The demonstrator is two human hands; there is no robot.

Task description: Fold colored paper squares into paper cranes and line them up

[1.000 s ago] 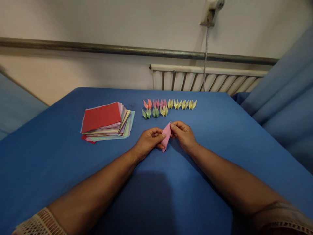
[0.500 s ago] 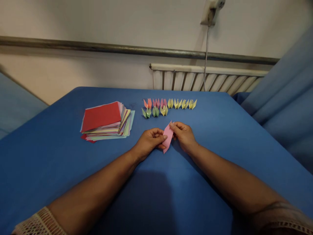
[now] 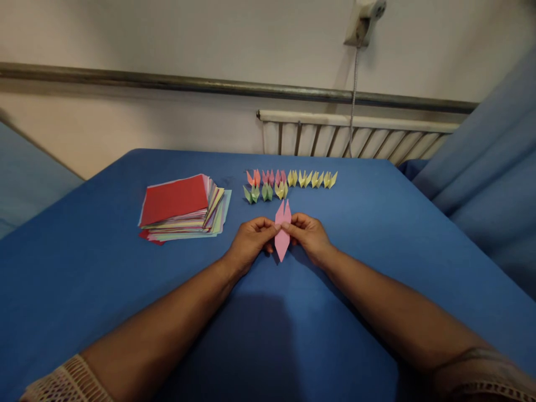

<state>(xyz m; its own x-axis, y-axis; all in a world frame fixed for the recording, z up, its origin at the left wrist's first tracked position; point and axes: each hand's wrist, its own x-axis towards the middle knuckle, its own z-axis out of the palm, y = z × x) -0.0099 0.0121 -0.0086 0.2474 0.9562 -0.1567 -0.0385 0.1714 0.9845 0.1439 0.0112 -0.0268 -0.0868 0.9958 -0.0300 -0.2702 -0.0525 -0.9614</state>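
A folded piece of pink origami paper (image 3: 282, 244) is held upright between both hands, above the blue table. Its upper end splits into two narrow points and its lower end tapers to one. My left hand (image 3: 253, 241) pinches its left edge, thumb on the front face. From the other side my right hand (image 3: 310, 236) pinches it, the two thumb tips nearly meeting at the middle. The fingers behind the paper are partly hidden. Just beyond it stand several small folded paper cranes in two rows, among them a yellow crane (image 3: 281, 190) and a green crane (image 3: 267, 192).
To the left lies a thick stack of coloured paper (image 3: 176, 201), red sheet on top. The blue-covered table (image 3: 104, 268) ends at a wall with a metal rail (image 3: 188, 81) and a white radiator (image 3: 318, 118). A blue curtain (image 3: 494, 151) hangs at the right.
The pink paper has turned from a slant to nearly upright, and its two upper points now show apart. My right hand has slid lower along it, and both thumbs have come together at the middle.
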